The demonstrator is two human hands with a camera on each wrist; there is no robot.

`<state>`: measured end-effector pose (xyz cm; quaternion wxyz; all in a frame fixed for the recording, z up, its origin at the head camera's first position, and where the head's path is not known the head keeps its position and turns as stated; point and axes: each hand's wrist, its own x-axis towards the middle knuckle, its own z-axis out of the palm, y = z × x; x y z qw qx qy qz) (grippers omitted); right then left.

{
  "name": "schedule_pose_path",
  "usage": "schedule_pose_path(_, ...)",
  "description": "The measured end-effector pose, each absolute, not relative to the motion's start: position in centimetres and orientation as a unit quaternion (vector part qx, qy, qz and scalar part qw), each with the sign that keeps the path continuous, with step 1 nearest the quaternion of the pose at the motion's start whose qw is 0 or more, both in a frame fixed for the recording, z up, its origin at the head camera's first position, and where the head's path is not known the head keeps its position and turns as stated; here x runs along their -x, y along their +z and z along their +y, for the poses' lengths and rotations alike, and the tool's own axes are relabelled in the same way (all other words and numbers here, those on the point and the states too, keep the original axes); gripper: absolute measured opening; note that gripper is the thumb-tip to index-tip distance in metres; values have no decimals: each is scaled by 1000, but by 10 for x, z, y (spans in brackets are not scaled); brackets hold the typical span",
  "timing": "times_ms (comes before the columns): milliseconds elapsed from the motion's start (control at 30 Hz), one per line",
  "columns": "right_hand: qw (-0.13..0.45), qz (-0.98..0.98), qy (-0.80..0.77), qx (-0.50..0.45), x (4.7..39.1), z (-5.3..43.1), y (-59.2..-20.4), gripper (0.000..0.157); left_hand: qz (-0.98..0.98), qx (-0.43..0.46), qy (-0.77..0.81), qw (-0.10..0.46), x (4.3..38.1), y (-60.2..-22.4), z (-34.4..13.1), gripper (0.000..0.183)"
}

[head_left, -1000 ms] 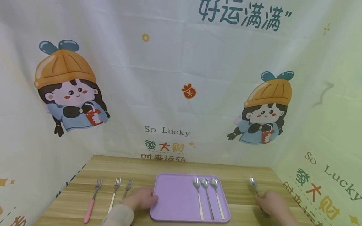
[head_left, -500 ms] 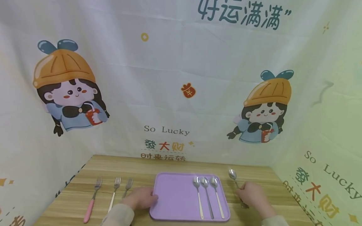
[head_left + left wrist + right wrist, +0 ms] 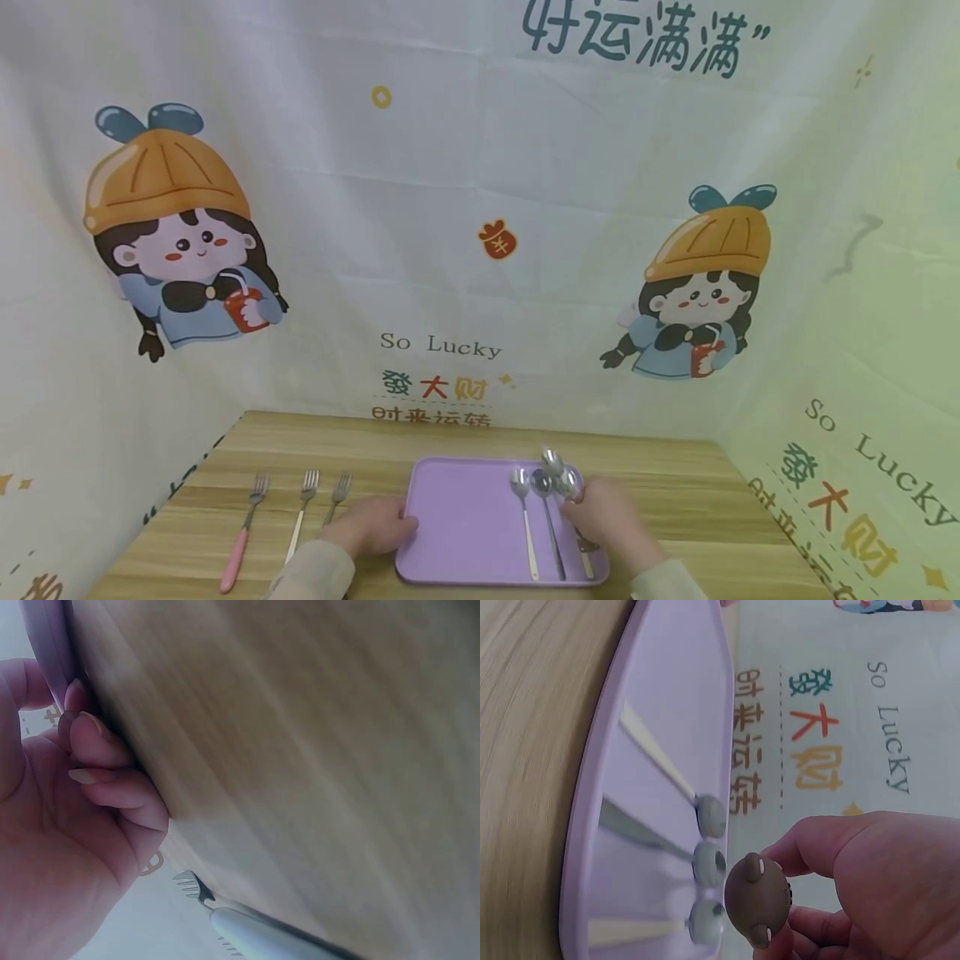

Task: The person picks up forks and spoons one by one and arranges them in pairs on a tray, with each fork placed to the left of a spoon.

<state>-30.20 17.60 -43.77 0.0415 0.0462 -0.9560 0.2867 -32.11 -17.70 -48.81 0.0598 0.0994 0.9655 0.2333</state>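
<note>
My left hand [image 3: 373, 523] grips the left edge of a light purple tray [image 3: 459, 525]; in the left wrist view the thumb and fingers meet at its rim. With my right hand [image 3: 611, 515] I hold a metal spoon [image 3: 552, 461] over the tray's right side, bowl pointing away from me. Its handle end, a brown animal-head shape [image 3: 756, 900], faces the right wrist camera. Beneath it lie three spoons side by side on the tray: one with a cream handle [image 3: 530, 537], one grey [image 3: 553, 533], and another pale-handled one [image 3: 587, 567], partly covered by my right hand.
Left of the tray, three forks lie on the wooden table [image 3: 652, 458]: one with a pink handle [image 3: 235, 560], one with a white handle [image 3: 297, 529], and a third fork [image 3: 341, 490] partly behind my left hand. A printed cloth [image 3: 420, 250] hangs around the table.
My right hand has moved left with the spoon, from above the table right of the tray to over the tray's right side. The left hand has stayed at the tray's edge.
</note>
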Motion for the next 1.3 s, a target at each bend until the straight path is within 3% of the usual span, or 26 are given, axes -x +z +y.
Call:
schedule_pose_path(267,33,-957,280,-73,301,147,-442,27,965,-126,222,57,342,-516,-188,29)
schedule_pose_path(700,31,-958,267,-96,302,118,-454,35,965,-102,235,48,319,-488,-177,21)
schedule_pose_path(1133,48,-966,239,-91,310,106,-468,33,965,-129,225,35,334,-508,-185,27)
schedule_pose_path(1300,40,-962,255,-87,309,101,-470,37,964,-115,239,32,326,-498,-180,22)
